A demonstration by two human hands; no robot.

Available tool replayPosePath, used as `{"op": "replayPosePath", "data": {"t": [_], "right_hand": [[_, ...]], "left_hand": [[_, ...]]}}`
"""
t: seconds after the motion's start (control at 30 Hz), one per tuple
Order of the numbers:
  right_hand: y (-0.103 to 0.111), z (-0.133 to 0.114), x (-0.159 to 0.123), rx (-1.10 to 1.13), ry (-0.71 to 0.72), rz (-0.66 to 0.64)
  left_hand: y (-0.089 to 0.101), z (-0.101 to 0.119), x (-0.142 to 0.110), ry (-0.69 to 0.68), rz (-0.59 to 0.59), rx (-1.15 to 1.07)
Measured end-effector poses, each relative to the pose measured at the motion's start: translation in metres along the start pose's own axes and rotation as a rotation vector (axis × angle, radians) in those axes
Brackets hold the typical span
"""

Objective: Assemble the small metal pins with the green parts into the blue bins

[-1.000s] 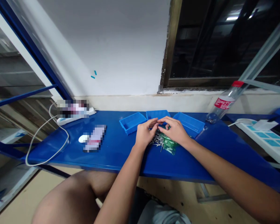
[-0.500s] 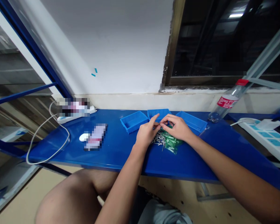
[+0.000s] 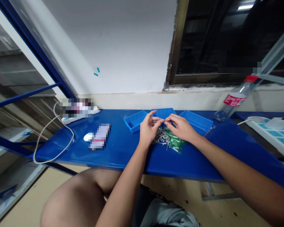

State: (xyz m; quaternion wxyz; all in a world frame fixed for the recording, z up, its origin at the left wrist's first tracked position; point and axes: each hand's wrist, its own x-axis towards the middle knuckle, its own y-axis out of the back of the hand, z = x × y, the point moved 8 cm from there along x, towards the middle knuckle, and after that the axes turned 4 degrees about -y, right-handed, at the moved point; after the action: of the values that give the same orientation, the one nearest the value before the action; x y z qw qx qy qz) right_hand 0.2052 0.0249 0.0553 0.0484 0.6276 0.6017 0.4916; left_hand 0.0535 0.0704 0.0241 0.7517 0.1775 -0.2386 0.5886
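My left hand (image 3: pixel 149 127) and my right hand (image 3: pixel 180 126) meet fingertip to fingertip above a heap of thin silver metal pins (image 3: pixel 162 137), which look like nails or rivets. Each hand is closed in a pinch, and whatever sits between the fingertips is too small to make out. One finger of the left hand is raised. Beside the heap, partly beneath my right hand, lies a green printed plastic bag (image 3: pixel 176 145). Behind the hands stand three blue plastic trays: a left tray (image 3: pixel 132 125), a middle tray (image 3: pixel 164 112) partly covered by my fingers, and a right tray (image 3: pixel 198 123).
A clear bottle with a red cap (image 3: pixel 235 100) stands at the back right of the blue table (image 3: pixel 123 148). Power strips lie on the left (image 3: pixel 85 114) and right (image 3: pixel 269 134). A blurred-out flat object (image 3: pixel 100 137) and a white oval item (image 3: pixel 88 137) lie left.
My fingertips have stayed together over the heap, with small shifts of the fingers; the left hand's raised finger has lifted away from the right hand. The camera view has shifted slightly.
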Motion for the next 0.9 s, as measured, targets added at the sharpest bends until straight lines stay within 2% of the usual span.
{"op": "replayPosePath", "data": {"t": [0.07, 0.13, 0.23, 0.37, 0.47, 0.6, 0.77, 0.9], "right_hand": [[-0.003, 0.0, -0.001, 0.0, 0.004, -0.01], [-0.002, 0.002, -0.002, 0.005, -0.018, 0.021], [0.001, 0.004, -0.002, 0.016, -0.038, 0.066], [0.002, 0.001, -0.001, 0.002, -0.004, 0.054], [0.008, 0.004, -0.001, 0.027, -0.053, 0.114], [0.012, 0.013, -0.002, 0.065, -0.126, 0.17], [0.008, 0.022, -0.001, 0.114, -0.173, 0.154], [0.008, 0.015, -0.001, 0.054, -0.113, 0.122]], "left_hand": [[0.001, -0.005, 0.0, 0.034, 0.014, -0.021], [0.001, -0.006, -0.001, 0.042, 0.001, 0.048], [-0.002, -0.001, -0.001, 0.003, -0.049, 0.168], [-0.005, 0.005, -0.003, 0.016, -0.087, 0.147], [-0.006, 0.003, -0.006, 0.065, -0.096, 0.14], [-0.011, 0.007, -0.009, 0.0, -0.139, 0.249], [-0.013, 0.008, -0.009, -0.068, -0.166, 0.309], [-0.012, -0.001, -0.008, -0.04, -0.176, 0.203]]}}
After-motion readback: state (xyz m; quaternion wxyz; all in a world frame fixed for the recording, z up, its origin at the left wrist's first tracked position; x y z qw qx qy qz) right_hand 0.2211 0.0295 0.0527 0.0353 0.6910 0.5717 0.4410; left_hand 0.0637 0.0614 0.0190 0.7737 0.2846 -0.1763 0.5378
